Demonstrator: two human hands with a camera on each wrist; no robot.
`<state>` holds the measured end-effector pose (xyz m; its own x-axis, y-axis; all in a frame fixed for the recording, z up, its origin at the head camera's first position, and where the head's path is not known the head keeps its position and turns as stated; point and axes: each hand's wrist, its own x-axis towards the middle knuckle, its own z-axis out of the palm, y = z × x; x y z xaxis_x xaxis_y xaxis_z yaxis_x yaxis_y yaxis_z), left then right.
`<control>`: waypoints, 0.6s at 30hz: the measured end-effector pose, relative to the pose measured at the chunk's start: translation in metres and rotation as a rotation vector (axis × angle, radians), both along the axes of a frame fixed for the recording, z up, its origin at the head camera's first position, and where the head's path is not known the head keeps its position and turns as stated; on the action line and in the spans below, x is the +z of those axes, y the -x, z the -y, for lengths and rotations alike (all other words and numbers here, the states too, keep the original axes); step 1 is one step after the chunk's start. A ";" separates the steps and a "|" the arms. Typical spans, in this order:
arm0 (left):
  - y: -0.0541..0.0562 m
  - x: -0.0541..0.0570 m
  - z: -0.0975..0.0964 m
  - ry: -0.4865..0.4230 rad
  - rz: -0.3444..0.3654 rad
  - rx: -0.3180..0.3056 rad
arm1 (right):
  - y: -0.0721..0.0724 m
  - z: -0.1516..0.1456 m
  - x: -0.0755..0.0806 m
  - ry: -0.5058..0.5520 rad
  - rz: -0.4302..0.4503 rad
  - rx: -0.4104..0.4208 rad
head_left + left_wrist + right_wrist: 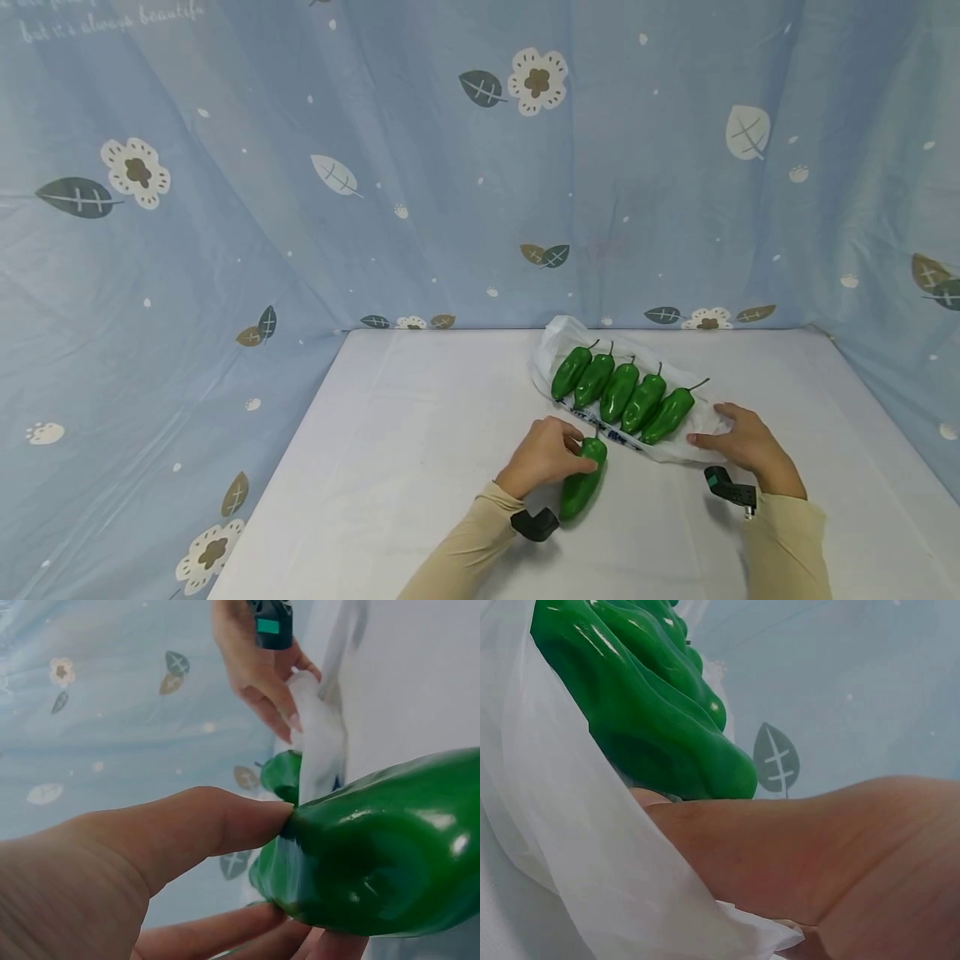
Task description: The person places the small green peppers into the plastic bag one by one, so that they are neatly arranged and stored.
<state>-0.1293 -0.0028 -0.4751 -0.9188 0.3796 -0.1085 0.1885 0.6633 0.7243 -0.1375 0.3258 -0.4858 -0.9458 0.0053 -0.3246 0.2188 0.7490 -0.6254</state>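
Note:
My left hand point(549, 454) pinches a glossy green pepper point(581, 487) near its stem end, with the thumb on one side and fingers on the other. In the left wrist view the pepper point(390, 847) fills the right side. Several more green peppers point(618, 392) lie side by side in a row on a white plastic bag point(675, 454), stems pointing away. At the bag's right end, my right hand point(746, 442) grips the thin plastic, thumb beside the nearest pepper. The right wrist view shows the bag point(592, 847) draped over part of that thumb, hiding the fingers.
The white table point(420, 417) extends left and right of the bag. Behind it hangs a blue curtain point(450, 167) with leaves and flowers, which also rises along both sides. Blue print marks the bag's front edge. A small black device sits at each wrist.

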 end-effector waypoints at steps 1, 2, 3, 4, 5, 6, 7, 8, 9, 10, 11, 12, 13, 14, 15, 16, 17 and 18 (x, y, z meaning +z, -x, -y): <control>0.000 0.001 0.001 -0.002 0.004 -0.001 | 0.000 0.000 0.000 0.000 0.000 0.001; 0.001 0.002 0.002 -0.008 0.008 -0.002 | 0.000 0.000 0.000 0.001 0.001 0.002; 0.001 0.004 0.003 -0.010 0.017 -0.001 | -0.001 0.000 0.001 0.000 0.001 0.003; 0.001 0.005 0.004 -0.015 0.024 0.001 | -0.001 0.000 0.001 0.000 0.002 0.004; 0.002 0.007 0.004 -0.021 0.031 0.002 | -0.001 0.000 0.000 0.000 0.003 0.004; 0.003 0.008 0.005 -0.027 0.032 0.001 | -0.001 0.000 0.000 -0.002 0.004 0.004; 0.004 0.009 0.006 -0.030 0.028 0.000 | -0.001 0.000 0.000 -0.002 0.005 0.004; 0.005 0.011 0.007 -0.033 0.025 -0.001 | -0.001 0.000 0.000 -0.002 0.007 0.002; 0.006 0.012 0.007 -0.034 0.019 -0.003 | -0.001 0.000 0.001 -0.002 0.008 0.001; 0.008 0.012 0.008 -0.036 0.009 -0.008 | 0.000 0.000 0.000 -0.001 0.011 0.000; 0.009 0.013 0.009 -0.039 0.004 -0.010 | 0.000 0.000 0.000 0.001 0.013 -0.003; 0.011 0.013 0.010 -0.043 -0.002 -0.014 | -0.001 0.000 0.000 0.002 0.016 -0.005; 0.013 0.014 0.010 -0.049 -0.006 -0.015 | -0.001 0.000 0.000 0.006 0.018 -0.006; 0.015 0.014 0.011 -0.054 -0.009 -0.017 | -0.001 0.000 0.001 0.010 0.019 -0.007; 0.016 0.015 0.012 -0.059 -0.012 -0.018 | -0.001 0.001 0.001 0.012 0.020 -0.007; 0.018 0.015 0.013 -0.062 -0.013 -0.018 | -0.001 0.001 0.001 0.012 0.020 -0.009; 0.020 0.016 0.013 -0.067 -0.012 -0.019 | -0.001 0.001 0.001 0.013 0.019 -0.009; 0.022 0.017 0.014 -0.071 -0.013 -0.019 | -0.001 0.001 0.001 0.012 0.017 -0.008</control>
<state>-0.1509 -0.0166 -0.4582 -0.9125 0.4032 -0.0689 0.2103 0.6069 0.7665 -0.1365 0.3252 -0.4849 -0.9401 0.0093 -0.3409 0.2359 0.7395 -0.6305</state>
